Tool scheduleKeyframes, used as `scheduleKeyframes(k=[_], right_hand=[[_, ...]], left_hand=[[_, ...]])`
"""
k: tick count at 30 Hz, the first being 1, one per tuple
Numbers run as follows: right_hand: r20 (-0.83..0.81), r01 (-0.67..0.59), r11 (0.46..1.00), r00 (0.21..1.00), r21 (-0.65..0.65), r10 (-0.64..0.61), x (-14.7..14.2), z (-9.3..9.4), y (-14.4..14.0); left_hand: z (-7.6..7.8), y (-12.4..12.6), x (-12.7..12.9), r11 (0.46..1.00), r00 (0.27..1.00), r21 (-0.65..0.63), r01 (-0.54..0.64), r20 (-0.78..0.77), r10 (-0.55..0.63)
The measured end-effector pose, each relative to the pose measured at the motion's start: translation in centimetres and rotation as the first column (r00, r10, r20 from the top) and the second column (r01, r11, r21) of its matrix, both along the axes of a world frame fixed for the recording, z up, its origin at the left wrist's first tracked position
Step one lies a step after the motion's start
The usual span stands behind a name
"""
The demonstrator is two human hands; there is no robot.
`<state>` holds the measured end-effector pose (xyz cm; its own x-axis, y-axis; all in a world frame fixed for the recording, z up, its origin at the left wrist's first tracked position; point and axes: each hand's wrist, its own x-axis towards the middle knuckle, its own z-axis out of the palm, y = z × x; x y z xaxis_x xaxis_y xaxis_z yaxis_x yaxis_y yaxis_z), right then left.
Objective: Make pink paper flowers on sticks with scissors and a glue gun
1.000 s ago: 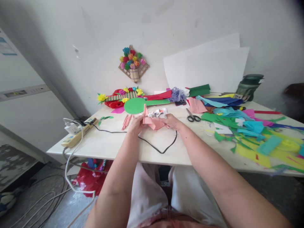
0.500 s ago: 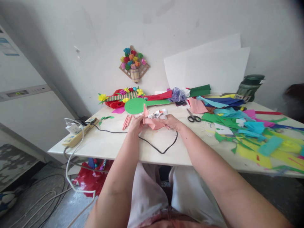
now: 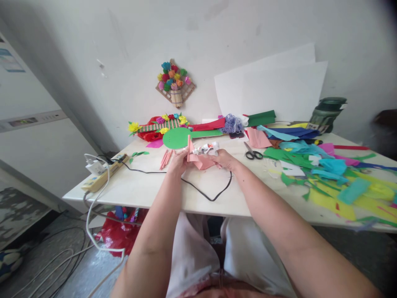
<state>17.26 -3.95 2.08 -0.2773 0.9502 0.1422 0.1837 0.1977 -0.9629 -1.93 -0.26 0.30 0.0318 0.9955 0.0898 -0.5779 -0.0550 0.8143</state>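
Observation:
My left hand (image 3: 179, 162) is closed on a piece of pink paper (image 3: 203, 162), whose rolled, upright end (image 3: 189, 148) stands above the fingers. On the paper's other side, my right hand (image 3: 225, 160) pinches its edge. Just beyond the paper lies a white object with an orange spot (image 3: 211, 147); its kind is hard to make out. Several pink paper rolls (image 3: 166, 159) rest left of my left hand. Behind everything is a green round paper shape (image 3: 176, 138) with a long green strip to its right.
Black-handled scissors (image 3: 253, 155) lie right of my hands, beside a heap of coloured paper scraps (image 3: 335, 182). A black cord (image 3: 204, 195) loops across the table from the power strip (image 3: 102, 176). A dark green bottle (image 3: 327, 115) stands at the back right.
Hardly anything differs. Both hands stay in place on the pink paper, with only a very slight shift of the right-hand fingers.

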Motion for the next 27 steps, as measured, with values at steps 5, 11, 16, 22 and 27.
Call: scheduleKeyframes(k=[5,11,16,22,27], right_hand=[[0.059,-0.017,1.000,0.998,0.003,0.016,0.15,-0.02,0.18],[0.091,-0.040,0.999,0.995,0.003,0.040,0.27,-0.17,0.29],[0.120,-0.078,0.997,0.990,0.007,0.077,0.37,-0.19,0.17],[0.132,-0.091,0.996,0.987,-0.010,0.092,0.33,0.13,-0.17],[0.119,-0.085,0.996,0.989,-0.019,0.087,0.24,0.26,-0.39]], left_hand=[[0.28,-0.16,0.10,0.999,1.000,-0.028,-0.016,-0.008,0.016],[0.32,-0.13,0.11,0.999,0.999,-0.042,-0.034,-0.009,0.034],[0.15,0.03,-0.05,0.998,0.998,-0.040,-0.048,-0.030,0.047],[0.54,-0.29,0.07,0.996,0.997,-0.049,-0.080,-0.002,0.080],[0.57,-0.34,0.08,0.997,0.998,-0.042,-0.064,0.000,0.064]])
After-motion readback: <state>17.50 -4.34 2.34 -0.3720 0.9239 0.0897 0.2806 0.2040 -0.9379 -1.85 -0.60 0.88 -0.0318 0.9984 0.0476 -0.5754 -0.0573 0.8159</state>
